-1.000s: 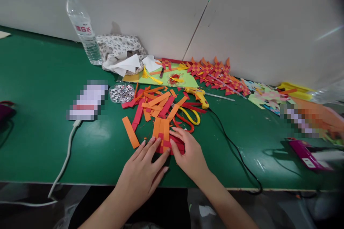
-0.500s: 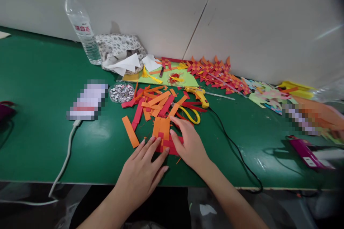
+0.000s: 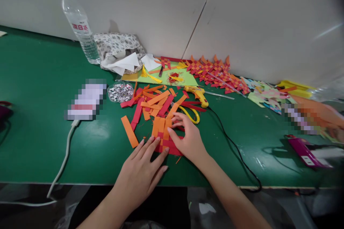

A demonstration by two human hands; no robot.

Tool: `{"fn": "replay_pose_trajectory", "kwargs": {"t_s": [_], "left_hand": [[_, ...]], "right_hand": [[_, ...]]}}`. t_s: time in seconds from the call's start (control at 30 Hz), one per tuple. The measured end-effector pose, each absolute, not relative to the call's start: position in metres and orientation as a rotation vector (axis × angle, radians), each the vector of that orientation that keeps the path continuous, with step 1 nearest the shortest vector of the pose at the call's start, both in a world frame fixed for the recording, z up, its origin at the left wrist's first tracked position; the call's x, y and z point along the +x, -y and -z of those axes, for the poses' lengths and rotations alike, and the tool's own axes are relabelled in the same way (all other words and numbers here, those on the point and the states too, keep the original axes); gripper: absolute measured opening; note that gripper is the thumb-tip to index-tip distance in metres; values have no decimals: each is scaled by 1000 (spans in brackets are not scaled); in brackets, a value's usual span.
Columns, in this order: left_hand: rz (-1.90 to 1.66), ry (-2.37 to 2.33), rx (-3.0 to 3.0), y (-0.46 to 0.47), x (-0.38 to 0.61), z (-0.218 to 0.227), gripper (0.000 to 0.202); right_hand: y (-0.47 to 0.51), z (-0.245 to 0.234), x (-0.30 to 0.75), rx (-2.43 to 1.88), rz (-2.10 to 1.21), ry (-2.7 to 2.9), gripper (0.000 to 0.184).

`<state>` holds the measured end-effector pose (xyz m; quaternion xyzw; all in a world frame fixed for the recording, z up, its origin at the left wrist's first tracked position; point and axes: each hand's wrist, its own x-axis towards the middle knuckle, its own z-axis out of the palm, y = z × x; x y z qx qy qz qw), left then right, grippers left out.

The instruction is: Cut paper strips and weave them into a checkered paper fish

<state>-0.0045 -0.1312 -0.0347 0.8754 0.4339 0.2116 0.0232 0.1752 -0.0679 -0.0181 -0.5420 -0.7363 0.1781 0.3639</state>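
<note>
A small woven piece (image 3: 164, 140) of red and orange paper strips lies on the table in front of me, its orange strips pointing away and its red ones to the right. My left hand (image 3: 143, 166) lies flat over its near left part, fingers spread and pressing it down. At the piece's right side, my right hand (image 3: 189, 136) is curled, thumb and forefinger closing on the rightmost orange paper strip (image 3: 167, 123). Just beyond, loose orange and red strips (image 3: 158, 102) lie heaped, partly covering yellow-handled scissors (image 3: 192, 113).
A yellow glue gun (image 3: 197, 94) trails a black cord to the right. Behind stand finished woven fish (image 3: 212, 71), a tissue pouch (image 3: 118, 44) and a water bottle (image 3: 80, 28). Left lie a dish of googly eyes (image 3: 120, 92) and a charging phone (image 3: 87, 102); a purple device (image 3: 303, 152) lies right.
My right hand's fingers have curled in, and its thumb has shifted left and up onto the orange strip's edge. My left hand stays in place on the weave.
</note>
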Motion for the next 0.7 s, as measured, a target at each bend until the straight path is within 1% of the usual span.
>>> {"fn": "replay_pose_trajectory", "kwargs": {"t_s": [0.1, 0.2, 0.33, 0.53, 0.7], "left_hand": [[-657, -1349, 2709, 131, -5, 35, 35], [-646, -1345, 2703, 131, -5, 35, 35], [-634, -1347, 2695, 131, -6, 35, 36], [-672, -1350, 2701, 132, -5, 35, 35], [-667, -1353, 2709, 132, -5, 36, 35]], "right_hand": [[77, 22, 173, -1430, -444, 1878, 43], [84, 24, 171, -1408, -498, 1876, 45], [86, 25, 170, -1374, -572, 1824, 42], [84, 26, 170, -1360, -544, 1779, 34], [77, 22, 170, -1414, -466, 1866, 41]]}}
